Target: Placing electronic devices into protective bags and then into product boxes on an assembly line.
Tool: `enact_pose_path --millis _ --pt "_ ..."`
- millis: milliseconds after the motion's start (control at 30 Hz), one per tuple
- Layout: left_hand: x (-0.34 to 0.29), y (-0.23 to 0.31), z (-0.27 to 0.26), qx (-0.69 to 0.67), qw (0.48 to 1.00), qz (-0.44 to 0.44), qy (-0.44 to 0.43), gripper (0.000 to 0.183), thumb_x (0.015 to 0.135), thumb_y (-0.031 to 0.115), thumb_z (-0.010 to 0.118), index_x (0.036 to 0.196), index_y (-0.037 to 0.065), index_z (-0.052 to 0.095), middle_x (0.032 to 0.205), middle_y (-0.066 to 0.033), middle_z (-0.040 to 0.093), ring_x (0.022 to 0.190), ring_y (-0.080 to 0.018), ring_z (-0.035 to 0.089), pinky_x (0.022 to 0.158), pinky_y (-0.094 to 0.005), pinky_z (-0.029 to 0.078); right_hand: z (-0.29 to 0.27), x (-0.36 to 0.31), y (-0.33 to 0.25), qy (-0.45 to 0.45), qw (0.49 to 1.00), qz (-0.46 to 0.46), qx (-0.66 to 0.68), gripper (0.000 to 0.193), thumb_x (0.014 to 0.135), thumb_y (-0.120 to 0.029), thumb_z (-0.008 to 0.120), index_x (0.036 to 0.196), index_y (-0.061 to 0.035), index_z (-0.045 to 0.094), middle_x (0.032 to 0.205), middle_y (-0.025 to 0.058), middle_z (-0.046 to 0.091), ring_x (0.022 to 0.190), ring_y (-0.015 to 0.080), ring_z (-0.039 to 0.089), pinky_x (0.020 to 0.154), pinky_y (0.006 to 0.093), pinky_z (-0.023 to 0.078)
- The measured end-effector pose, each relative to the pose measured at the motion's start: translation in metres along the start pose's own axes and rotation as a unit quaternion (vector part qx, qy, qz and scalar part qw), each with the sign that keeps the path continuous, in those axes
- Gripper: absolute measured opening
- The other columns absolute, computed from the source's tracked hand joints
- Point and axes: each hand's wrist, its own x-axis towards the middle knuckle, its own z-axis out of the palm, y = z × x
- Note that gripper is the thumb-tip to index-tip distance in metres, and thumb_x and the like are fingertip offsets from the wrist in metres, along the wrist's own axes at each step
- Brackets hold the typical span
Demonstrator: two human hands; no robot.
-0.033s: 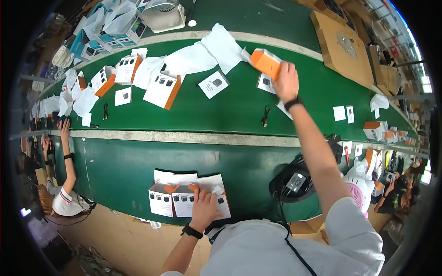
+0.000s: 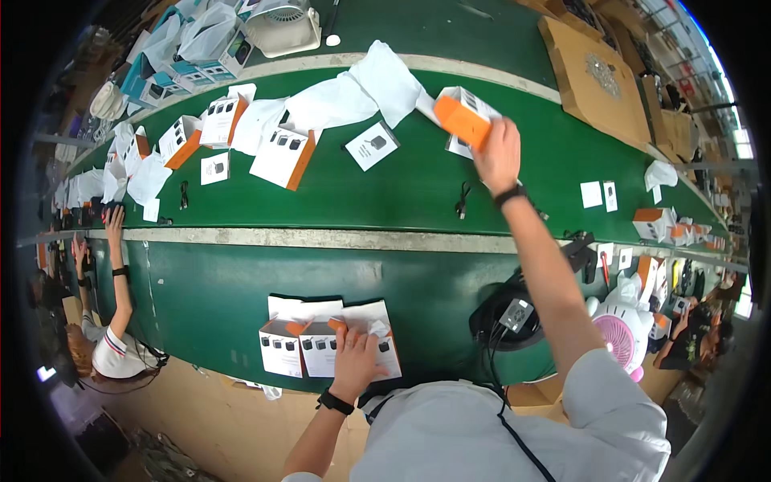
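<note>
A factory packing line: a long green conveyor belt (image 2: 401,193) strewn with product boxes (image 2: 283,157).

Just below my right hand (image 2: 498,157) the green conveyor belt (image 2: 401,193) lies bare down to a small black cable (image 2: 462,201), so I see open passage there. Left of those fingers a white leaflet with a dark picture (image 2: 372,145) and crumpled white bags (image 2: 353,92) crowd the way. Beyond the fingertips the orange-and-white carton (image 2: 463,115) fills the grip. My left hand (image 2: 353,357) presses flat white cartons with orange flaps (image 2: 309,345); bare green surface opens above its fingers
</note>
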Motion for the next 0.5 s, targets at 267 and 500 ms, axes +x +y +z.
enact_pose_path --millis 267,500 --pt "-0.014 -0.038 -0.019 0.059 0.998 -0.028 0.021 0.075 0.046 0.023 0.087 0.111 0.006 0.053 0.120 -0.0115 0.052 0.125 -0.0335 0.039 0.110 -0.0533 0.023 -0.145 -0.206 -0.114 -0.074 0.996 -0.003 0.059 0.074 0.056 -0.009 0.081 0.122 0.0022 0.046 0.120 0.0230 0.045 0.113 0.0412 0.045 0.095 0.0475 0.039" --pt "-0.037 -0.041 -0.024 0.070 0.994 -0.069 0.052 0.086 0.049 0.018 0.086 0.125 0.007 0.050 0.134 -0.0135 0.044 0.132 -0.0345 0.033 0.109 -0.0540 0.024 -0.171 -0.293 -0.172 -0.495 0.846 -0.123 0.154 0.074 0.066 -0.031 0.080 0.125 -0.0006 0.047 0.120 0.0180 0.051 0.109 0.0354 0.050 0.092 0.0443 0.042"
